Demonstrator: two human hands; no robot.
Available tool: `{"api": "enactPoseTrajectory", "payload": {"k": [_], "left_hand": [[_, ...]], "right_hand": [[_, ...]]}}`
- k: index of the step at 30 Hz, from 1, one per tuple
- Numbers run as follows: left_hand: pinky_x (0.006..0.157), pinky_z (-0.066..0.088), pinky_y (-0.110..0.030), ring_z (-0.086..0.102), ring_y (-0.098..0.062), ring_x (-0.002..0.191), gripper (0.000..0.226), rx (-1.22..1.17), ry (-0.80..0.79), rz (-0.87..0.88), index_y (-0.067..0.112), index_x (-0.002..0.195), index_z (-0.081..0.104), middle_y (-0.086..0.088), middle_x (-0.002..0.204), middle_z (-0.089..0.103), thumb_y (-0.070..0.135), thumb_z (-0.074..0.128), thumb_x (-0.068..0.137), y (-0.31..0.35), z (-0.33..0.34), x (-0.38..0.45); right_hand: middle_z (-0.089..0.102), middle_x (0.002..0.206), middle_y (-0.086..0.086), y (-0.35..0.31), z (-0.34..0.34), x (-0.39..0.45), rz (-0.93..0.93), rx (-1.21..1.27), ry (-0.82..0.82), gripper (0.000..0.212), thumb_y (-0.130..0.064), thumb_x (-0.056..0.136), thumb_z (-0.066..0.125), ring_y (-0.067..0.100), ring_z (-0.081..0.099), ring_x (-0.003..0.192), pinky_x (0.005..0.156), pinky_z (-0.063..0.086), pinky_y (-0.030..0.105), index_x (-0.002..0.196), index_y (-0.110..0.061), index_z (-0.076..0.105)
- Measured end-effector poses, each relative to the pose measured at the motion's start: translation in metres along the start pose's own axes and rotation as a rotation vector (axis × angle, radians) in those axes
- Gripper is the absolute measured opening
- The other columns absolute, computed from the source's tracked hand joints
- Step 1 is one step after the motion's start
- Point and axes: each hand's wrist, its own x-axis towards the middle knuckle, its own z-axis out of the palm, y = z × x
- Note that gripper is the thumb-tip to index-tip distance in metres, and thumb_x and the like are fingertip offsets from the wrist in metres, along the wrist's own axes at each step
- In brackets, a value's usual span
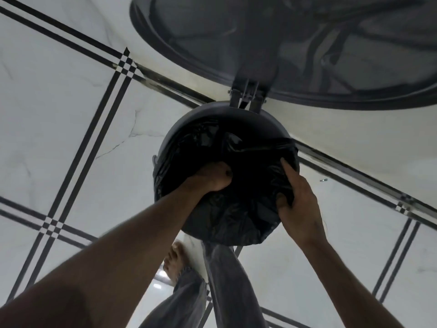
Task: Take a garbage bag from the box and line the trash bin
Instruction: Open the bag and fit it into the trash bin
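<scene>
A round dark grey trash bin [189,121] stands on the floor below me, its hinged lid [295,43] swung up and open at the top of the view. A black garbage bag [238,209] fills the bin's mouth and drapes over its near and right rim. My left hand [214,177] reaches down inside the bag, fingers curled into the plastic. My right hand [299,202] pinches the bag's edge at the right rim, thumb tucked under the plastic. The box is not in view.
White marble floor tiles with black double stripes [78,147] surround the bin. A wall base [354,171] runs diagonally behind it. My bare foot [173,259] and grey trouser legs [224,280] stand right in front of the bin.
</scene>
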Motion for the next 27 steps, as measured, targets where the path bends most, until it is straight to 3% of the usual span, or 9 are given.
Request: {"api": "enactPoseTrajectory", "payload": {"k": [3, 6, 8, 11, 15, 17, 21, 25, 27], "left_hand": [[0.112, 0.028, -0.032, 0.035, -0.029, 0.141, 0.053, 0.002, -0.009, 0.034, 0.017, 0.149, 0.037, -0.01, 0.156, 0.034, 0.043, 0.04, 0.102, 0.005, -0.002, 0.008], [0.118, 0.015, -0.034, 0.02, -0.027, 0.149, 0.068, -0.091, 0.039, -0.008, 0.015, 0.154, 0.022, -0.009, 0.162, 0.021, 0.048, 0.045, 0.099, -0.006, 0.002, 0.013], [0.121, 0.016, -0.036, 0.023, -0.028, 0.148, 0.07, -0.175, 0.06, -0.024, 0.011, 0.153, 0.027, -0.013, 0.161, 0.025, 0.049, 0.046, 0.098, -0.006, -0.001, 0.004], [0.117, 0.019, -0.034, 0.026, -0.03, 0.146, 0.064, -0.114, 0.086, -0.033, 0.013, 0.152, 0.029, -0.014, 0.16, 0.026, 0.05, 0.037, 0.1, -0.007, -0.017, -0.004], [0.106, 0.035, -0.034, 0.043, -0.033, 0.134, 0.054, 0.041, 0.188, 0.023, 0.014, 0.145, 0.043, -0.015, 0.147, 0.045, 0.04, 0.046, 0.098, -0.006, -0.035, -0.025], [0.108, 0.035, -0.036, 0.041, -0.035, 0.135, 0.055, 0.131, 0.29, 0.096, 0.015, 0.146, 0.04, -0.016, 0.149, 0.04, 0.036, 0.049, 0.096, -0.01, -0.038, -0.045], [0.11, 0.036, -0.042, 0.039, -0.036, 0.135, 0.055, 0.227, 0.61, 0.325, 0.012, 0.144, 0.04, -0.016, 0.153, 0.03, 0.025, 0.051, 0.092, -0.023, -0.042, -0.085], [0.113, 0.038, -0.048, 0.027, -0.035, 0.144, 0.061, 0.447, 0.71, 0.366, 0.017, 0.147, 0.036, -0.014, 0.16, 0.019, 0.026, 0.052, 0.088, -0.038, -0.039, -0.107], [0.109, 0.038, -0.053, 0.028, -0.038, 0.142, 0.064, 0.455, 0.772, 0.347, 0.016, 0.146, 0.036, -0.016, 0.156, 0.025, 0.026, 0.054, 0.085, -0.044, -0.044, -0.114]], "right_hand": [[0.051, 0.14, 0.001, 0.006, 0.003, 0.0, -0.039, -0.005, 0.01, 0.083, 0.006, 0.089, 0.052, 0.017, 0.049, 0.125, 0.098, 0.038, 0.022, 0.151, -0.043, 0.027], [0.051, 0.139, 0.002, 0.009, 0.004, 0.001, -0.069, -0.003, 0.005, 0.083, 0.002, 0.09, 0.053, 0.02, 0.051, 0.124, 0.101, 0.042, 0.031, 0.152, -0.045, 0.022], [0.051, 0.142, 0.005, 0.008, 0.003, 0.003, -0.055, -0.02, -0.019, 0.084, 0.001, 0.09, 0.054, 0.025, 0.051, 0.127, 0.104, 0.044, 0.038, 0.153, -0.042, 0.021], [0.048, 0.145, 0.006, 0.001, 0.001, 0.003, -0.005, -0.03, -0.048, 0.088, 0.005, 0.086, 0.054, 0.027, 0.049, 0.13, 0.106, 0.042, 0.038, 0.155, -0.039, 0.02], [0.041, 0.142, 0.011, -0.009, -0.001, 0.002, 0.09, -0.029, -0.069, 0.091, 0.004, 0.082, 0.053, 0.035, 0.058, 0.114, 0.091, 0.051, 0.038, 0.154, -0.04, 0.021], [0.035, 0.146, 0.01, -0.014, -0.002, -0.001, 0.109, -0.076, -0.057, 0.088, 0.0, 0.083, 0.056, 0.038, 0.062, 0.107, 0.082, 0.056, 0.041, 0.153, -0.042, 0.023], [0.034, 0.148, 0.011, -0.023, -0.01, 0.002, 0.081, -0.113, 0.015, 0.074, -0.003, 0.085, 0.058, 0.039, 0.062, 0.107, 0.08, 0.057, 0.042, 0.148, -0.035, 0.035], [0.046, 0.135, 0.012, -0.024, -0.018, 0.003, 0.038, -0.06, 0.075, 0.062, 0.005, 0.08, 0.055, 0.033, 0.06, 0.103, 0.072, 0.045, 0.029, 0.136, -0.021, 0.044], [0.052, 0.126, 0.011, -0.019, -0.022, 0.001, 0.055, -0.001, 0.118, 0.058, 0.005, 0.079, 0.054, 0.03, 0.057, 0.106, 0.075, 0.041, 0.028, 0.132, -0.016, 0.043]]}}
